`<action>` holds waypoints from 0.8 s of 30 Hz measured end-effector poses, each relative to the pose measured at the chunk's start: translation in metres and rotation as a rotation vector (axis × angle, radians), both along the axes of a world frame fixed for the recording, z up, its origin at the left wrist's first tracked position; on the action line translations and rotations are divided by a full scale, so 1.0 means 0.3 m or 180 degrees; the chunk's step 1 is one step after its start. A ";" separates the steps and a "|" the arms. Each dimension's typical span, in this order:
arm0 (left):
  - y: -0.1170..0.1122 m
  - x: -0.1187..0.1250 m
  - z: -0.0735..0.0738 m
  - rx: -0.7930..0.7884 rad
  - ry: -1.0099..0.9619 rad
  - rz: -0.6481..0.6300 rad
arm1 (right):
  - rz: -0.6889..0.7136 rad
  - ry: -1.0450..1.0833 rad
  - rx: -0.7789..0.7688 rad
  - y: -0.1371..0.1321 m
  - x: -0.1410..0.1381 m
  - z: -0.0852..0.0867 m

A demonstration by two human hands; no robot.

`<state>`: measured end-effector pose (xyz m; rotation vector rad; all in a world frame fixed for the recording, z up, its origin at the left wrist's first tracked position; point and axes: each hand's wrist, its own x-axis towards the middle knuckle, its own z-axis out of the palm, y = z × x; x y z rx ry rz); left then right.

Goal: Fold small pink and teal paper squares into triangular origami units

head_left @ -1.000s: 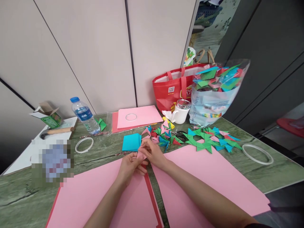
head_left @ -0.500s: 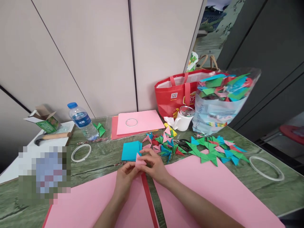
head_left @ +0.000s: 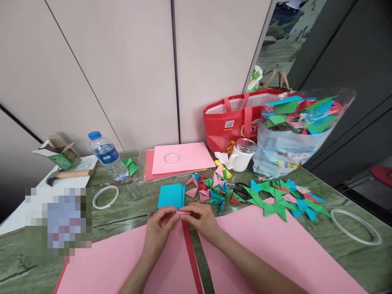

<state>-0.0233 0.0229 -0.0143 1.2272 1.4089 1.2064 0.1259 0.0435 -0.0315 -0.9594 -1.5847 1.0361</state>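
Between the fingertips of both hands is a small folded piece of pink paper (head_left: 183, 213), mostly covered by the fingers. My left hand (head_left: 159, 228) pinches its left end, and my right hand (head_left: 203, 222) pinches its right end. Both hands are over large pink sheets (head_left: 269, 249), one on each side of a red strip. Just beyond the fingers lies a stack of blue paper squares (head_left: 170, 196). Farther right is a loose pile of folded paper pieces (head_left: 214, 190) in pink, green, blue and red.
Scissors (head_left: 240, 190) lie beside linked paper stars (head_left: 275, 200). A white mug (head_left: 240, 159), a red bag (head_left: 220, 126) and a plastic bag of folded pieces (head_left: 275, 151) stand behind. At left are a water bottle (head_left: 110, 159), a white ring (head_left: 95, 200) and a sickle (head_left: 73, 174).
The pink paper stood up as a point above the fingers; now it lies low and flat between them. My right fingers have come down and closer to the left. The view has shifted slightly.
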 end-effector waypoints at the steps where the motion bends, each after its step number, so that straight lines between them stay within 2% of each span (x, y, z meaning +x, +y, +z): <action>1: 0.000 0.001 0.006 -0.0072 0.0004 -0.0102 | 0.0014 0.0120 -0.0234 0.000 0.000 0.005; 5: -0.007 0.013 0.030 -0.0476 -0.0242 -0.0550 | 0.0189 0.0739 -0.1156 0.007 0.003 0.016; 8: -0.015 0.018 0.040 -0.0801 -0.0492 -0.0903 | 0.0269 0.0921 -0.1471 0.018 0.013 0.015; 12: -0.020 0.015 0.039 -0.0976 -0.0808 -0.1138 | 0.0395 0.0850 -0.1484 0.035 0.029 0.009; 20: -0.030 0.034 0.051 -0.0895 -0.0742 -0.0912 | 0.0590 0.0844 -0.1267 0.032 0.028 0.012; 24: -0.033 0.040 0.048 -0.0915 -0.0734 -0.0905 | 0.0498 0.0898 -0.1222 0.028 0.029 0.021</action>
